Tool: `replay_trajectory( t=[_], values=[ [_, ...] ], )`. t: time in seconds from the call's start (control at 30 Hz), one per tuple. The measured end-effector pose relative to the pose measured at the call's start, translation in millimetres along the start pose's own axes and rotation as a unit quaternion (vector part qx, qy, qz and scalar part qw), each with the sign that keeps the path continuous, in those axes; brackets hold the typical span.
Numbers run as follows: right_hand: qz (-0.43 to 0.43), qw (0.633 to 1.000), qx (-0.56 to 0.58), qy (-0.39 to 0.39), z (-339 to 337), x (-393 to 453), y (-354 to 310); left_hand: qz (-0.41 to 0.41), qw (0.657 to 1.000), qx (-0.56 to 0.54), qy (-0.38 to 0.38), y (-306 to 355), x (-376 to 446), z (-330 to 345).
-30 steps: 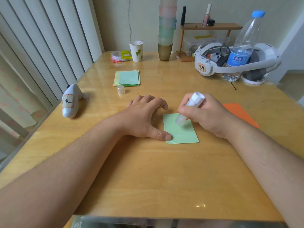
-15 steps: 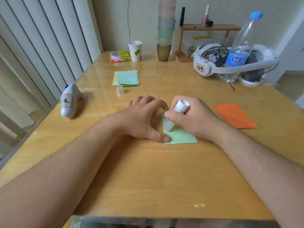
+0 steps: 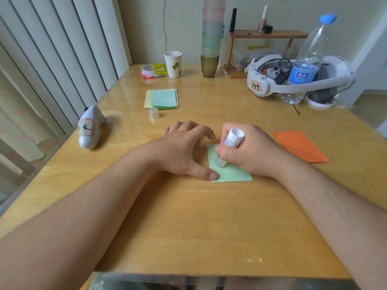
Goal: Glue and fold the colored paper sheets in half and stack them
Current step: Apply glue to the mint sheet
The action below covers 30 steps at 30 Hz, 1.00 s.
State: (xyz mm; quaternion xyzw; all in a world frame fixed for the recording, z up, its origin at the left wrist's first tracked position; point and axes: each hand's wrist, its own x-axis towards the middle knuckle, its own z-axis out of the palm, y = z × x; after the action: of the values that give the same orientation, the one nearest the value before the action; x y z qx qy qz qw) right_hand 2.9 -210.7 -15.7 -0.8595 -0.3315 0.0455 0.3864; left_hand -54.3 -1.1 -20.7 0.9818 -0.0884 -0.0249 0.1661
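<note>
A light green paper sheet [image 3: 232, 173] lies flat on the wooden table [image 3: 188, 227] in the middle. My left hand [image 3: 184, 151] rests spread beside it, thumb pressing the sheet's near left corner. My right hand [image 3: 249, 151] grips a white glue stick [image 3: 229, 146], tip down on the sheet's left part. The glue stick's clear cap [image 3: 153, 113] stands further back. Behind it lies a stack of green and yellow sheets [image 3: 161, 99]. A folded orange sheet [image 3: 300, 146] lies to the right.
A white controller [image 3: 89, 126] lies near the left edge. At the back stand a paper cup [image 3: 173, 64], a snack packet [image 3: 154, 71], stacked plastic cups [image 3: 211, 38], a small wooden shelf [image 3: 266, 34], a white headset [image 3: 293, 80] and a water bottle [image 3: 310, 57].
My right hand has dragged the glue stick from the sheet's middle to its left part and then slightly nearer. My left hand has stayed put, holding the corner.
</note>
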Motion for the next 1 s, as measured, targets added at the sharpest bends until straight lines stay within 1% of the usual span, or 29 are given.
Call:
replay_trajectory(
  t=[0.27, 0.8, 0.9, 1.0],
  values=[
    [0.021, 1.0, -0.017, 0.0, -25, -4, 19, 0.002, 1.0, -0.002, -0.006, 0, 0, -2],
    [0.023, 0.998, -0.066, 0.005, -25, -5, 13, 0.004, 1.0, -0.001, -0.008, 0, 0, -2],
    [0.008, 0.998, -0.055, 0.038, -25, -6, 12, 0.004, 1.0, -0.002, -0.009, -1, 0, -2],
    [-0.01, 0.997, -0.004, 0.078, -25, -5, 8, 0.004, 1.0, -0.001, -0.014, 0, 0, -3]
  ],
)
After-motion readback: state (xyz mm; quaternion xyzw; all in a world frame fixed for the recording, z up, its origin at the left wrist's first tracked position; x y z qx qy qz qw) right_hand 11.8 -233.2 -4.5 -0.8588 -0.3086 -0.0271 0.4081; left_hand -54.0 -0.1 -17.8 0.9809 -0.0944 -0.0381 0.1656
